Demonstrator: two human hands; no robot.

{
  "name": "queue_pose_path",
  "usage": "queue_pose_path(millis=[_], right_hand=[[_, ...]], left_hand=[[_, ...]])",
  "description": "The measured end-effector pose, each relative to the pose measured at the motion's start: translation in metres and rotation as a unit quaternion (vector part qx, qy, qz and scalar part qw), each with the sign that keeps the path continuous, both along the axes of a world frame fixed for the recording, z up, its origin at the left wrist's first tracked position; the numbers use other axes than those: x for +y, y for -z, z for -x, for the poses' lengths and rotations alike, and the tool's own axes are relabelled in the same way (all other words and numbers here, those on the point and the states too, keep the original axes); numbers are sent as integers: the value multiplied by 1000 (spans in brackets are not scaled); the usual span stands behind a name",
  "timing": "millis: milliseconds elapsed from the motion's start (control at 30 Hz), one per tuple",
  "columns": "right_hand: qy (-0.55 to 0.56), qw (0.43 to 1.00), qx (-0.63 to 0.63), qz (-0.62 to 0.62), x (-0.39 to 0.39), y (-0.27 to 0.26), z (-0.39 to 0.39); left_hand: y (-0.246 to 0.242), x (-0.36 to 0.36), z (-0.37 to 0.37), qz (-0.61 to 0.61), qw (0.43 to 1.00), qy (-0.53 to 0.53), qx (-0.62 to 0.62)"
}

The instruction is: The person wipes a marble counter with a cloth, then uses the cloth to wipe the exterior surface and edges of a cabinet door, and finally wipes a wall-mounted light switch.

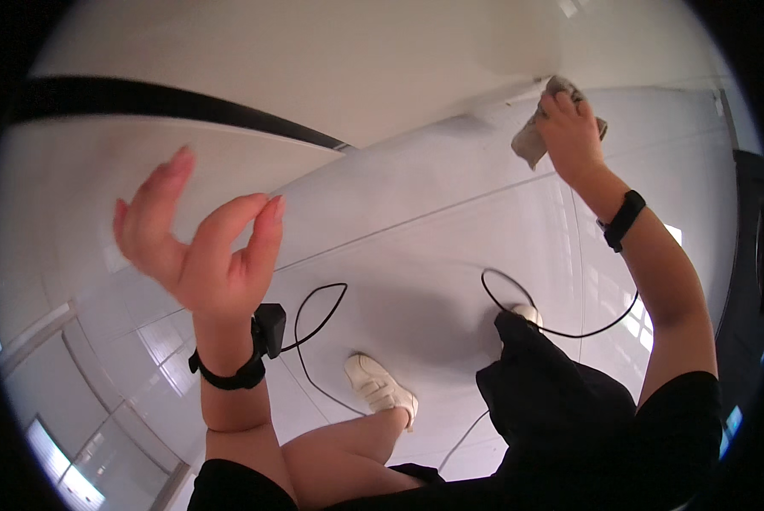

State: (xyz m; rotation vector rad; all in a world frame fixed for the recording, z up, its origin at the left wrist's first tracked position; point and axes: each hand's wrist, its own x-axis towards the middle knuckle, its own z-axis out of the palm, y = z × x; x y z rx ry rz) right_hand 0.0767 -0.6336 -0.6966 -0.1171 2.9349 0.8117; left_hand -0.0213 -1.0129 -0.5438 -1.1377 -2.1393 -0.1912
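Observation:
At the upper right, my right hand (571,135) is closed on a crumpled grey-brown cloth (529,145), near the line where a pale, smooth panel (382,57) meets the light tiled floor (407,191). My left hand (206,239) is raised at the left with nothing in it. Its thumb and index fingertip come close together or touch, which I cannot tell, and the other fingers are spread and half bent. A black strap with a small black box (270,330) is on the left wrist, and a black band (623,220) is on the right.
Thin black cables (321,322) loop over the floor by both wrists and near my feet. A cream shoe (379,383) stands below the middle. A dark gap (184,105) divides the pale panels at the upper left. Some dark object (749,268) stands at the right edge.

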Motion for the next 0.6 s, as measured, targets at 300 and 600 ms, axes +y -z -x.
queue_pose_path(millis=[300,600], right_hand=[[193,940,170,222,43,-78,-109],[404,873,224,155,104,-255,-333]], left_hand=[[-115,-48,-23,19,998,46,28],[-306,-130,-103,114,989,-94,-21]])
